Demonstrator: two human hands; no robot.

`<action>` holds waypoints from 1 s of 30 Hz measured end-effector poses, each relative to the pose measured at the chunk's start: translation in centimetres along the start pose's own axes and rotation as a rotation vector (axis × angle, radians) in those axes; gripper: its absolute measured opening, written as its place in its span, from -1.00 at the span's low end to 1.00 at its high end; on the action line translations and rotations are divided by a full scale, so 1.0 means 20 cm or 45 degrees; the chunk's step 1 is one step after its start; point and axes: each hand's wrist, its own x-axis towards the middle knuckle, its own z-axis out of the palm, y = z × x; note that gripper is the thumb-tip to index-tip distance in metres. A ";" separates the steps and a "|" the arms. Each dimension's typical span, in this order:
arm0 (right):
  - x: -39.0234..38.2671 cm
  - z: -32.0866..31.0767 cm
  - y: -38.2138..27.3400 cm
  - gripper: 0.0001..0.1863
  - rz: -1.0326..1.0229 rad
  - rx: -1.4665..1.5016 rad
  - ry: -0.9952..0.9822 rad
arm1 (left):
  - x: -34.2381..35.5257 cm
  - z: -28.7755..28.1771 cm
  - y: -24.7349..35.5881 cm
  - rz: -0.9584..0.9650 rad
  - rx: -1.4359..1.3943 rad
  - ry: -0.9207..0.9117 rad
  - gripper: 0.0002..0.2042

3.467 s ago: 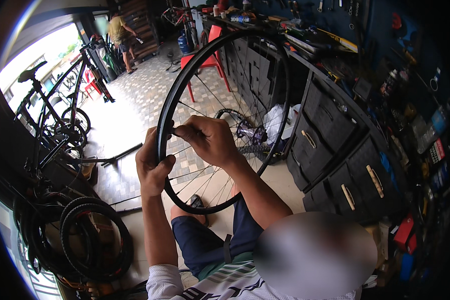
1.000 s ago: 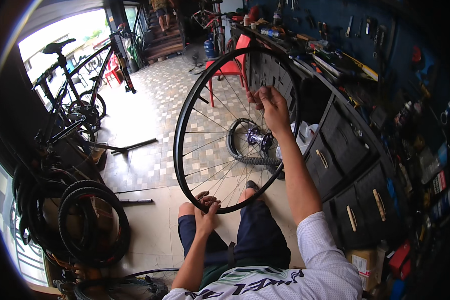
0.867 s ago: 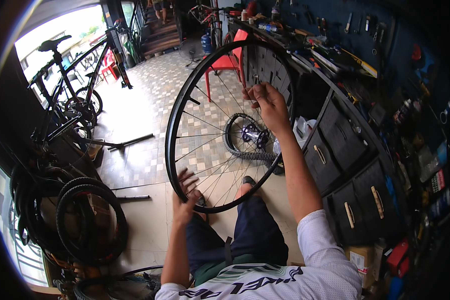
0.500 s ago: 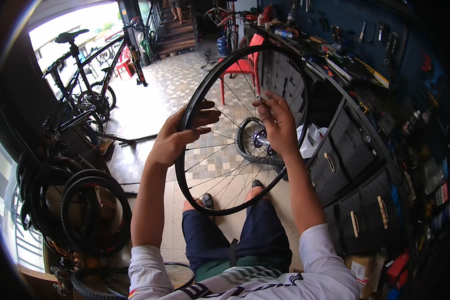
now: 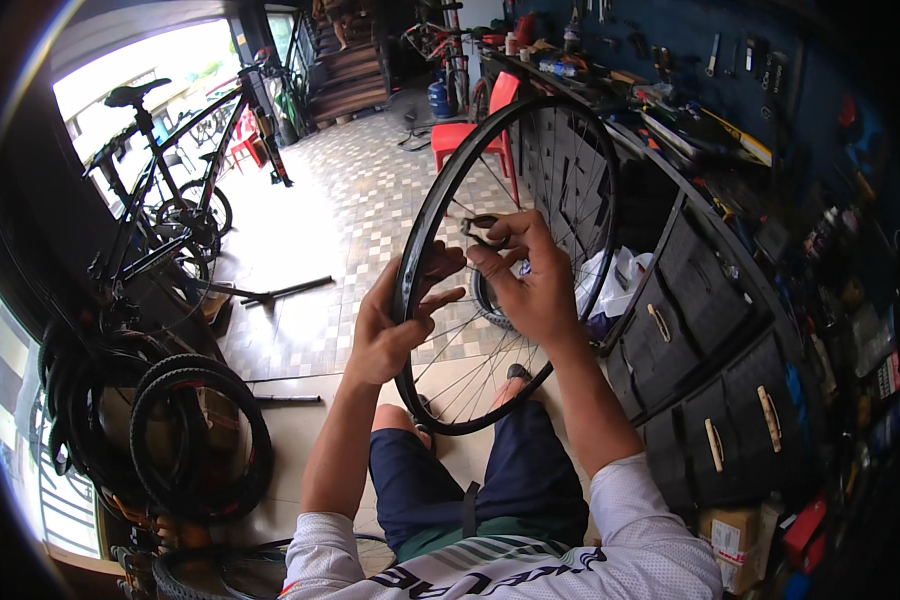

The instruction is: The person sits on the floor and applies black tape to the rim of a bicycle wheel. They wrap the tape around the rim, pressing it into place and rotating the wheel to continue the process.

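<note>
A bicycle wheel point(image 5: 432, 205) with a black rim, thin spokes and no tyre stands upright before me, turned partly edge-on. My left hand point(image 5: 385, 330) wraps round the rim's left side, its fingertips reaching in among the spokes. Inside the wheel, my right hand point(image 5: 538, 285) pinches a small dark looped tool with a pale tip point(image 5: 467, 228), close to my left fingertips. Its exact kind is too small to tell. Whether its tip touches a spoke cannot be made out.
Black drawers point(image 5: 685, 290) run along the right below a cluttered workbench point(image 5: 660, 130). Several tyres point(image 5: 255, 440) are piled at left, below a bicycle frame point(image 5: 185, 170) on a stand. A red chair point(image 5: 455, 140) is beyond the wheel, and a white plastic bag point(image 5: 620, 280) lies beside the drawers.
The wheel has shifted right and turned more edge-on, with my left hand moving along. My right hand has come lower and leftward, bringing the small tool close to my left fingers.
</note>
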 end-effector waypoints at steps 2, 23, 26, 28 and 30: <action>-0.03 0.01 -0.02 -0.53 0.030 0.061 -0.052 | -0.03 0.00 0.01 -0.002 -0.013 0.019 -0.17; -0.09 0.09 0.00 -0.70 -0.157 0.103 -0.163 | -0.07 -0.02 0.05 -0.087 0.268 0.056 -0.18; -0.06 0.06 0.04 -0.74 0.091 0.384 -0.319 | -0.07 -0.03 0.05 -0.114 0.285 0.047 -0.21; -0.03 0.05 0.04 -0.77 0.348 0.639 -0.378 | -0.07 -0.02 0.06 -0.120 0.348 0.056 -0.25; 0.00 0.04 0.00 -0.80 0.543 0.821 -0.372 | -0.06 0.00 0.07 -0.120 0.447 0.082 -0.30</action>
